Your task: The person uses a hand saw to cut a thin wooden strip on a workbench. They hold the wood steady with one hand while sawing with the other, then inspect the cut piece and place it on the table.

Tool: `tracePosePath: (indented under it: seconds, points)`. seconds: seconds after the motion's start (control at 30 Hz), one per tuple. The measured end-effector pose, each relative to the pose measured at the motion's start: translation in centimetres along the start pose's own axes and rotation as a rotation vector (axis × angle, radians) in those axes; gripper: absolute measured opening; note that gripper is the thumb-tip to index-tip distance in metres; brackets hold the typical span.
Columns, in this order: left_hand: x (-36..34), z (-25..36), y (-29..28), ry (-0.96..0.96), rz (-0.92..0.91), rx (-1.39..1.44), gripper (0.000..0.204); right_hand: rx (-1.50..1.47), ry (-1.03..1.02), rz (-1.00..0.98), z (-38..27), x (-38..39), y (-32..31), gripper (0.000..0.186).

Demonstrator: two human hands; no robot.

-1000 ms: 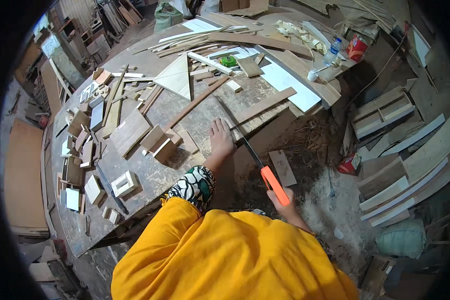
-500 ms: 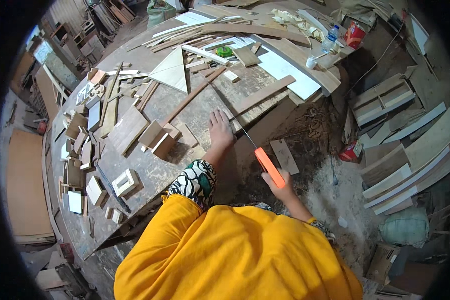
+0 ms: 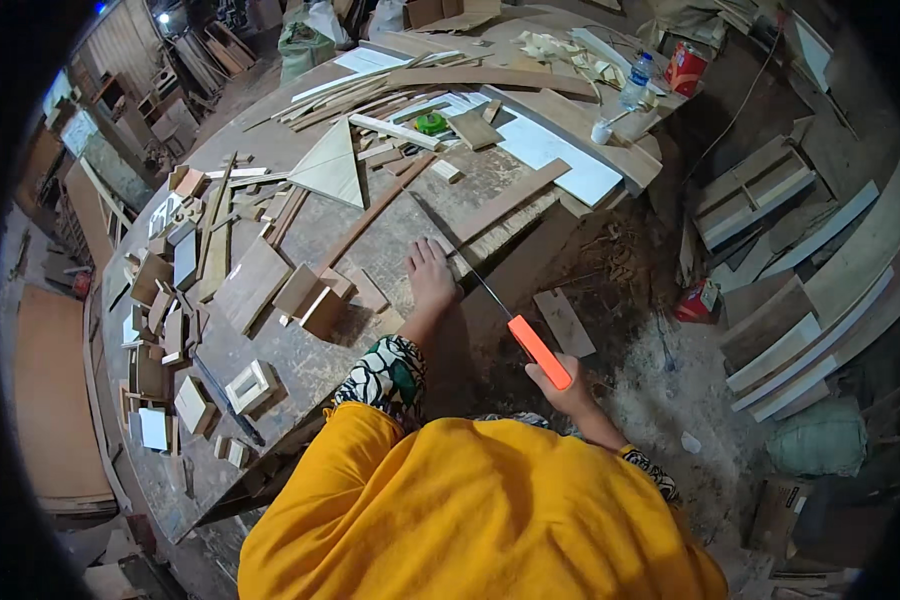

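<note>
My right hand (image 3: 570, 388) is closed around the orange handle of a handsaw (image 3: 536, 350), out past the table's edge. The thin blade slants up and left over the edge, crossing the near end of a brown wooden strip (image 3: 515, 203). Just left of the blade, my left hand (image 3: 431, 275) lies flat at the table's edge, fingers stretched out. It covers whatever is under it, so I cannot tell how far the strip runs there. Whether the blade's teeth are in the wood is too small to see.
The worktable (image 3: 385, 250) bears a triangular board (image 3: 332, 165), a green tape measure (image 3: 431, 123), small wooden frames (image 3: 251, 387) and several offcuts. At the far right stand a plastic bottle (image 3: 635, 82) and a red can (image 3: 685, 68). Curved boards (image 3: 820, 330) lean to the right.
The saw has drawn back slightly toward me, down and right relative to the table. My left hand stays in its place by the blade. The whole view has shifted a little.
</note>
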State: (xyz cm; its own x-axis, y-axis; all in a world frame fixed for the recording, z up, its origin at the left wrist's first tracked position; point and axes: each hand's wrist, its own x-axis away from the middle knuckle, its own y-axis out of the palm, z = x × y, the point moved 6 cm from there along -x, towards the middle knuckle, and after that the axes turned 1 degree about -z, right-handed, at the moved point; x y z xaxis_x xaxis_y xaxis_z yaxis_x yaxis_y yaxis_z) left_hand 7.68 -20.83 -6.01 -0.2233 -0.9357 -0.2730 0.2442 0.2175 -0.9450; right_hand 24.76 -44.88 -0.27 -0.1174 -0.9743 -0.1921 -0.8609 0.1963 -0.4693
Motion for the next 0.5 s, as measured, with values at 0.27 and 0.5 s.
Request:
tracePosePath:
  seconds: [0.27,0.5]
  points:
    - [1.0,1.0,-0.8,0.120,0.050,-0.051,0.051,-0.028,-0.004,0.018,-1.4,2.1,0.8,0.025]
    - [0.7,1.2,-0.6,0.108,0.002,-0.086,0.054,-0.008,-0.033,0.056,-0.3,-0.7,2.2,0.025]
